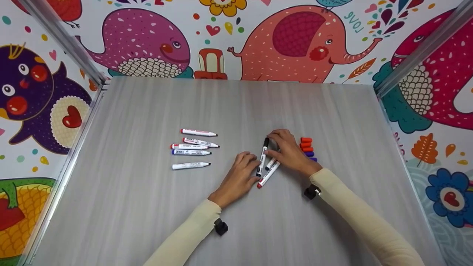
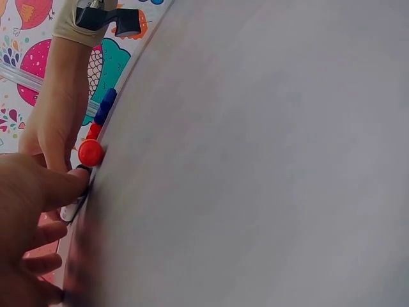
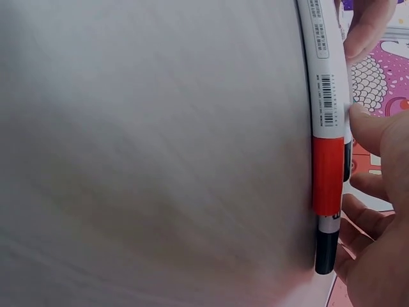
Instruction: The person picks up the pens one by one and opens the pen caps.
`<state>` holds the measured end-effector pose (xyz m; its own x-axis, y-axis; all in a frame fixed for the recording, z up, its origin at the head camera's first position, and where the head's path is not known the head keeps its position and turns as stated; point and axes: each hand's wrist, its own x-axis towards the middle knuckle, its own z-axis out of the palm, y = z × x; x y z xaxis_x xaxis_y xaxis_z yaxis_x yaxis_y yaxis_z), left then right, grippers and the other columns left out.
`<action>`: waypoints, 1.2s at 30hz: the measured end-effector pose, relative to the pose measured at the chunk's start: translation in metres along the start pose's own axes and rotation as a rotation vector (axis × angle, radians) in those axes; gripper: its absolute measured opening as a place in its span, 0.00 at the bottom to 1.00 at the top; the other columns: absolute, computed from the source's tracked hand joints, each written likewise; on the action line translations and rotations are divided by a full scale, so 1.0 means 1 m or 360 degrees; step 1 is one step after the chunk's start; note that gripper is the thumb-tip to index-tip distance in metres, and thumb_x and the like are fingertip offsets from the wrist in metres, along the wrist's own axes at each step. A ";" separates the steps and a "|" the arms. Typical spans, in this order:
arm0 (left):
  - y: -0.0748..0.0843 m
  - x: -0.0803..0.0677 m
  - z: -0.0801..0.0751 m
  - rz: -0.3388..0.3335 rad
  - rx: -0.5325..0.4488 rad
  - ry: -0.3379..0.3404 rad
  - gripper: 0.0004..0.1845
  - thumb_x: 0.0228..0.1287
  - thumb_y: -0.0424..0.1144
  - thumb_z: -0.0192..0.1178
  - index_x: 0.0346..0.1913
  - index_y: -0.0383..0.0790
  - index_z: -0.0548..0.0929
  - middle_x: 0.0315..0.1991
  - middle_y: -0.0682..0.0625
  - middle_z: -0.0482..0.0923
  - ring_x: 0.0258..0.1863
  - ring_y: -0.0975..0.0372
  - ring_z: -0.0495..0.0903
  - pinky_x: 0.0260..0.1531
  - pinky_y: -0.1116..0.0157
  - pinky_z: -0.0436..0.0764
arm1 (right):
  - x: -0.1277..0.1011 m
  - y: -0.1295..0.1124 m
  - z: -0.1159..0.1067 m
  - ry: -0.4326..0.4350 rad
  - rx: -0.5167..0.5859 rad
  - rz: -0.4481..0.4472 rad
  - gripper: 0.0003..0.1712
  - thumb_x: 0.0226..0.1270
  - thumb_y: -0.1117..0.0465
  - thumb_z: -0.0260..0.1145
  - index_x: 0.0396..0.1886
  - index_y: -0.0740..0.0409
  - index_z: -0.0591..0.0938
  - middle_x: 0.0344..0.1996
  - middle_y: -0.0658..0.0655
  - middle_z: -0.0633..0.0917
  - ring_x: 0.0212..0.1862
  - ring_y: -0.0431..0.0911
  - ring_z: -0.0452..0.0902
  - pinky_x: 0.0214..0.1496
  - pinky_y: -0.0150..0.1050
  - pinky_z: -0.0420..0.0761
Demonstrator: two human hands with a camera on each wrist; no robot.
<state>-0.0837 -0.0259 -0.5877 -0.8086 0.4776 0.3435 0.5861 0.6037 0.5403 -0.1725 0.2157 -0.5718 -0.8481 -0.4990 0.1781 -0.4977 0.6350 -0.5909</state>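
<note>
A black-capped whiteboard marker [image 1: 262, 159] lies slanted between the two hands. My left hand [image 1: 241, 179] is at its lower part, the thumb by the black end and the fingers along the left side. At the upper part my right hand [image 1: 290, 150] holds it, with fingertips at the black cap [image 3: 326, 251] and the thumb beside the barrel. Under and beside the right hand lie another black marker [image 1: 271, 163] and a red-capped marker [image 1: 269, 174], both partly hidden. In the right wrist view, the red cap [image 3: 328, 176] overlaps the black marker.
Left of the hands lie several uncapped markers, among them a blue one [image 1: 190, 152] and a white one [image 1: 191, 165], tips pointing right. Loose red caps [image 1: 306, 140] and blue caps [image 1: 309, 154] sit right of my right hand. Patterned walls border the wooden table [image 1: 147, 221].
</note>
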 end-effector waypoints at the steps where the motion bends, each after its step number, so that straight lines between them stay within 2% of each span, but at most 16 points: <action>1: 0.000 0.000 0.001 0.0003 0.0006 0.0000 0.23 0.66 0.37 0.79 0.61 0.34 0.87 0.64 0.40 0.80 0.72 0.46 0.71 0.75 0.51 0.71 | 0.000 0.000 0.000 -0.0003 0.0003 0.0006 0.32 0.73 0.55 0.79 0.68 0.68 0.82 0.66 0.66 0.79 0.71 0.61 0.70 0.75 0.61 0.68; 11: -0.003 0.002 0.001 0.0048 0.0016 0.0024 0.23 0.65 0.37 0.80 0.60 0.34 0.88 0.62 0.41 0.81 0.68 0.47 0.73 0.72 0.51 0.73 | 0.004 -0.007 -0.003 -0.0107 -0.0047 0.0037 0.35 0.76 0.56 0.77 0.72 0.72 0.79 0.69 0.68 0.77 0.72 0.63 0.68 0.76 0.62 0.66; 18: -0.001 0.005 -0.008 -0.0038 -0.0086 -0.0049 0.25 0.66 0.38 0.80 0.63 0.34 0.87 0.64 0.41 0.81 0.71 0.47 0.72 0.74 0.52 0.72 | 0.007 -0.015 -0.011 -0.0150 -0.0002 0.0055 0.33 0.79 0.57 0.73 0.73 0.73 0.77 0.70 0.68 0.76 0.74 0.63 0.66 0.78 0.62 0.64; 25: 0.002 0.009 -0.023 -0.0178 -0.0395 -0.0139 0.33 0.62 0.38 0.83 0.69 0.33 0.84 0.68 0.43 0.79 0.73 0.50 0.70 0.75 0.52 0.71 | 0.006 -0.031 -0.023 -0.0083 0.0075 -0.0061 0.27 0.83 0.61 0.69 0.72 0.73 0.78 0.70 0.69 0.75 0.73 0.63 0.67 0.77 0.63 0.66; 30: 0.003 0.012 -0.032 -0.0245 -0.0597 -0.0231 0.40 0.60 0.36 0.84 0.73 0.31 0.80 0.71 0.42 0.77 0.75 0.49 0.71 0.76 0.50 0.71 | 0.006 -0.045 -0.031 -0.0060 0.0140 -0.0107 0.25 0.84 0.61 0.68 0.72 0.70 0.78 0.71 0.67 0.75 0.75 0.61 0.68 0.78 0.61 0.69; 36: 0.009 0.010 -0.040 -0.0460 -0.0865 -0.0382 0.44 0.61 0.40 0.84 0.79 0.37 0.76 0.78 0.43 0.73 0.78 0.50 0.70 0.78 0.48 0.69 | 0.007 -0.052 -0.036 -0.0047 0.0211 -0.0147 0.21 0.85 0.63 0.66 0.69 0.67 0.79 0.69 0.66 0.76 0.73 0.57 0.71 0.79 0.56 0.70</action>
<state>-0.0884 -0.0412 -0.5492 -0.8591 0.5115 -0.0201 0.1873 0.3507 0.9176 -0.1589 0.2009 -0.5120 -0.7931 -0.5700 0.2149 -0.5436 0.5031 -0.6719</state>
